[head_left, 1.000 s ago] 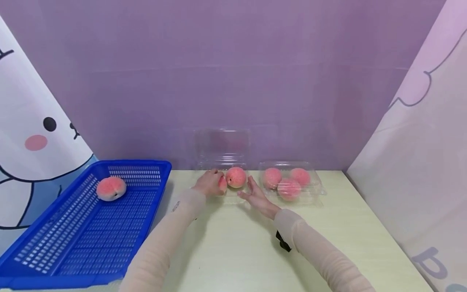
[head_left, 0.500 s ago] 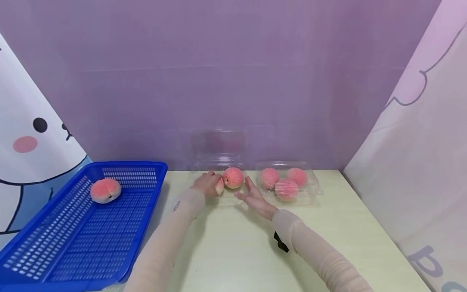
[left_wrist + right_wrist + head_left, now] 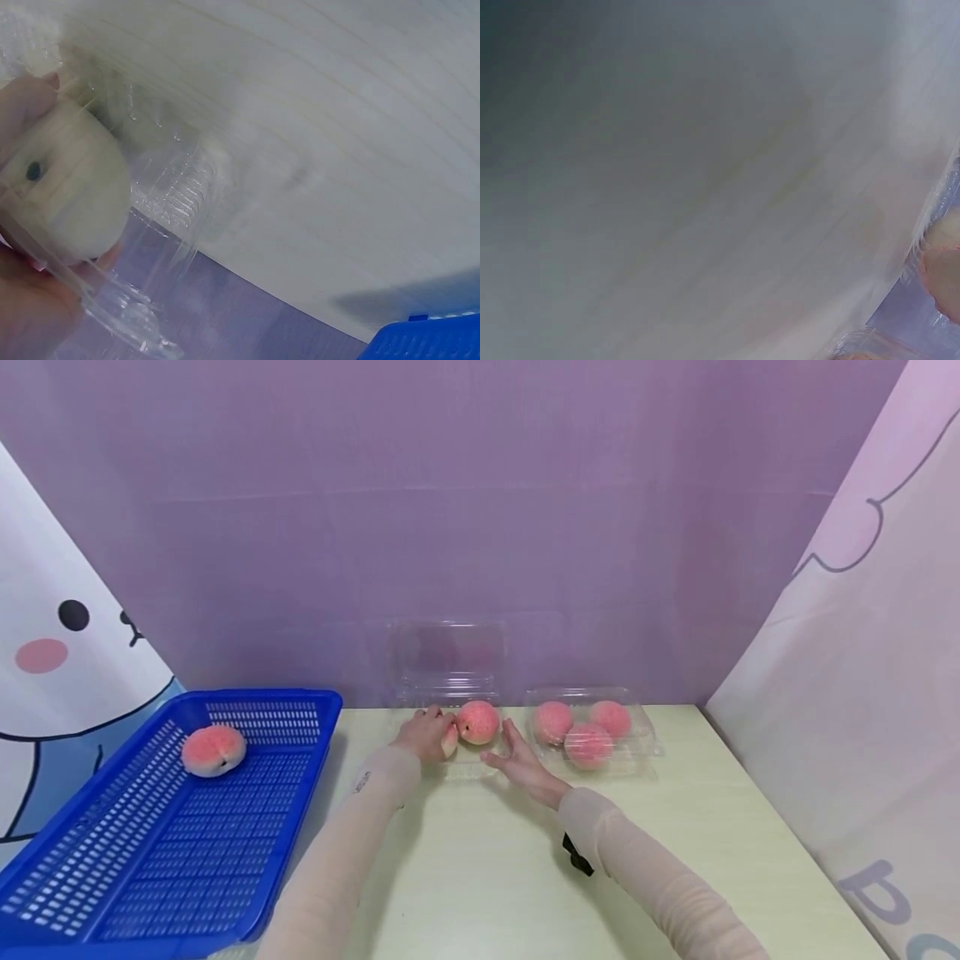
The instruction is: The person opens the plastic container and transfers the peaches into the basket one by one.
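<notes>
My left hand [image 3: 424, 737] grips a pink-and-cream peach [image 3: 450, 742] at the left side of an opened clear plastic clamshell box. In the left wrist view this peach [image 3: 79, 184] shows its pale side and a dark spot, with fingers around it behind clear plastic. Just to its right in the same box sits a second pink peach [image 3: 478, 722]. My right hand [image 3: 525, 767], fingers spread and thumb apart, is at the box's right side, beside the second peach. The raised lid [image 3: 450, 652] stands at the back against the purple backdrop.
A second clear clamshell box [image 3: 637, 739] on the right holds three pink peaches [image 3: 588, 746]. On the left stands a blue perforated basket [image 3: 330, 727] with one peach [image 3: 214, 751] inside. The pale table [image 3: 480, 877] meets a purple backdrop [image 3: 480, 527] at its far edge.
The head view has shifted slightly. The peach in my left hand has turned, showing more of its pale side. My right hand has stayed nearly in place by the box.
</notes>
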{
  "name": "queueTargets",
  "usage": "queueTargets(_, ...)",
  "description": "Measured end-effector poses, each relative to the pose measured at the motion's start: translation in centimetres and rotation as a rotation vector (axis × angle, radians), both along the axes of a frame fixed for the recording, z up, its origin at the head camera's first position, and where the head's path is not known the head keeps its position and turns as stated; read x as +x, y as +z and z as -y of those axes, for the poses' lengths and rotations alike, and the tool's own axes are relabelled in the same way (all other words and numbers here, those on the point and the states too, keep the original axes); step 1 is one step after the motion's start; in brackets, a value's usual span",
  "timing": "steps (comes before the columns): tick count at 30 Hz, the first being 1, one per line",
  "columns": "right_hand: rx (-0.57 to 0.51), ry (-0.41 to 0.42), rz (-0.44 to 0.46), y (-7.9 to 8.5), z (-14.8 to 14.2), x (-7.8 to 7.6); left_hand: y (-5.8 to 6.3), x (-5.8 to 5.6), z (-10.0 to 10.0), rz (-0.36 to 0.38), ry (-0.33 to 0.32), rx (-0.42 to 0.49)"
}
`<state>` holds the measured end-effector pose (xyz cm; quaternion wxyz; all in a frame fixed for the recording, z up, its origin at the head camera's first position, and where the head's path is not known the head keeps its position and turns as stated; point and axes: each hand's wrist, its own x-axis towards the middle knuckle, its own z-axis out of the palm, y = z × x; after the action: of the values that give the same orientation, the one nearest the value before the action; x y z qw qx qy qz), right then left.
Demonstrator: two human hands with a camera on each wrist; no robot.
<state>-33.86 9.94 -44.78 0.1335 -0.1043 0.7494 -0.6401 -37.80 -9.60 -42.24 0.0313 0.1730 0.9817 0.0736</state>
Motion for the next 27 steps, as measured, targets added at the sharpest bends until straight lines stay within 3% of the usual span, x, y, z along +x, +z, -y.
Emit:
queueTargets(4, -0.013, 0.013, 0.007, 0.5, 0.1, 0.4, 0.0, 0.1, 0.1, -0.014, 0.003, 0.010)
queueTargets(15, 0.013, -0.017, -0.007, -1.5, 0.0, -0.5, -0.3, 0.1, 0.0, -0.104, -0.030, 0.015)
queueTargets(27, 0.012, -0.001, -0.027, -0.7, -0.2, -0.2, 0.2, 0.3, 0.1, -0.260, -0.084, 0.043)
